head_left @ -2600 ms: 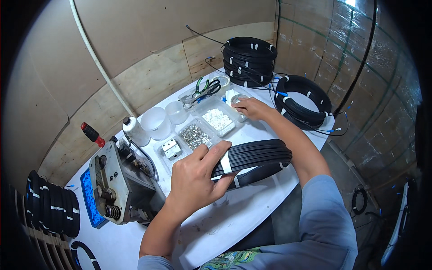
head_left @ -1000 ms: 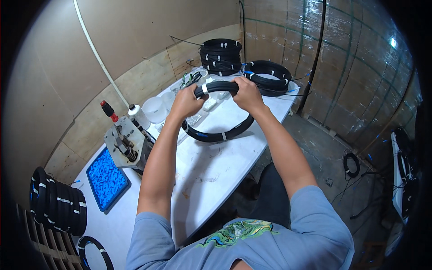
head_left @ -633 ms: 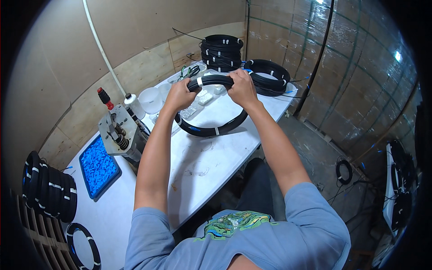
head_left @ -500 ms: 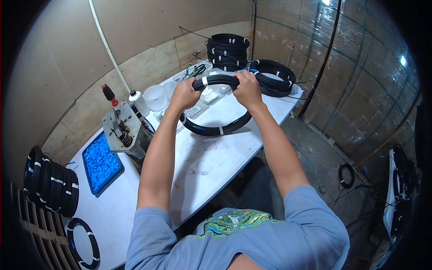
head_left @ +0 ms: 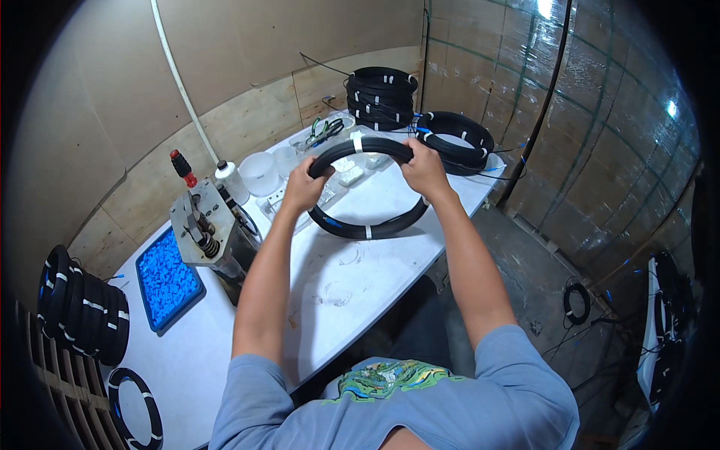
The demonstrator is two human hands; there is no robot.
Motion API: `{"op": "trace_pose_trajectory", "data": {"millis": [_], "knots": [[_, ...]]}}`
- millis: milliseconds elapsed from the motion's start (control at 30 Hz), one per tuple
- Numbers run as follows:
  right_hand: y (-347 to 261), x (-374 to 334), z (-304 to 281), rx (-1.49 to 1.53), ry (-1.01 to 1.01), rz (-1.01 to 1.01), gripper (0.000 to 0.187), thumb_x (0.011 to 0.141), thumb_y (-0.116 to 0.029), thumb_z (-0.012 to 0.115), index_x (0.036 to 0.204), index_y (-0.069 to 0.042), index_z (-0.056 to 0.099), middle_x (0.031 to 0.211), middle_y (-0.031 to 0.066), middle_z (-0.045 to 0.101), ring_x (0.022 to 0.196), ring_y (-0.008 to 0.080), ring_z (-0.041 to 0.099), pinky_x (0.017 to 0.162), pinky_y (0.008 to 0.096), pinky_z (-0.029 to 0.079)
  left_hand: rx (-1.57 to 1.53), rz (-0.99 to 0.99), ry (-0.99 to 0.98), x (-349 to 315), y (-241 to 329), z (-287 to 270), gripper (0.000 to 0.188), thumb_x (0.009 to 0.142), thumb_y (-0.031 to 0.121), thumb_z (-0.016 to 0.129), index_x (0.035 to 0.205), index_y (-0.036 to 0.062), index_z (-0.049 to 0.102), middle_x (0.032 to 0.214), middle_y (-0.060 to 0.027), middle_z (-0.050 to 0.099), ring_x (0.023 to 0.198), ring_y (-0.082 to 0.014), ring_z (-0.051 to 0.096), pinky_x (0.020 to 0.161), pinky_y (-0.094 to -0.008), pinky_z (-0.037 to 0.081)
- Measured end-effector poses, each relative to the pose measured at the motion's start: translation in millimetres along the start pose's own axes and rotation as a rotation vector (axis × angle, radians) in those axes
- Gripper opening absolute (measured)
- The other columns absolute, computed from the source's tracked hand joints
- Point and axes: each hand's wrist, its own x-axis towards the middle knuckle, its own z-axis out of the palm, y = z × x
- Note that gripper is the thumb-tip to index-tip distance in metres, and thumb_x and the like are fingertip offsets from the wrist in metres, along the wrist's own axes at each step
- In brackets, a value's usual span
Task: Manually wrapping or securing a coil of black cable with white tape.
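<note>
Both hands grip a coil of black cable (head_left: 341, 229) bound with white ties, holding it tilted over the white table. My left hand (head_left: 304, 187) is wrapped round the coil's upper left side. On its upper right side, my right hand (head_left: 424, 169) is closed round the bundle. The coil's near side hangs low by the tabletop; whether it touches cannot be told. A bit of blue shows on the lower left of the coil. Just beyond my right hand lie other black cable coils (head_left: 469, 159), and farther back a stack of coils (head_left: 381, 97) stands.
On the white table (head_left: 330, 315) stand a metal hand press (head_left: 206, 225), a blue tray of small blue pieces (head_left: 169, 281), a white bottle (head_left: 231, 182) and a plastic tub (head_left: 259, 174). More coils (head_left: 86, 311) stand at the left, with a single coil (head_left: 135, 405) nearer me.
The held coil has tipped more upright, with its ring opening wider in view, and shifted slightly right. Both hands have moved a little toward me and still grip it.
</note>
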Motion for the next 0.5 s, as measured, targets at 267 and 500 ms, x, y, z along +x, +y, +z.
{"op": "trace_pose_trajectory", "data": {"millis": [267, 500], "knots": [[0.9, -3.1, -15.5, 0.117, 0.066, -0.011, 0.024, 0.083, -0.007, 0.071, 0.106, -0.001, 0.066, 0.088, 0.0203, 0.072, 0.081, 0.0358, 0.071, 0.073, 0.039, 0.053, 0.025, -0.016, -0.056, 10.0, 24.0, 2.5, 0.029, 0.088, 0.022, 0.077, 0.106, 0.0015, 0.065, 0.083, -0.014, 0.07, 0.072, -0.0194, 0.061, 0.068, -0.0326, 0.049], [1.4, -12.0, -27.1, 0.191, 0.135, 0.211, 0.024, 0.087, -0.016, 0.074, 0.104, -0.001, 0.067, 0.084, 0.0186, 0.071, 0.076, 0.0283, 0.07, 0.071, 0.0379, 0.052, -0.373, 0.0, 0.125, -16.4, 9.8, 8.4, 0.065, 0.084, 0.023, 0.082, 0.138, 0.0052, 0.05, 0.108, -0.0141, 0.069, 0.097, -0.0177, 0.067, 0.087, -0.0323, 0.053]]}}
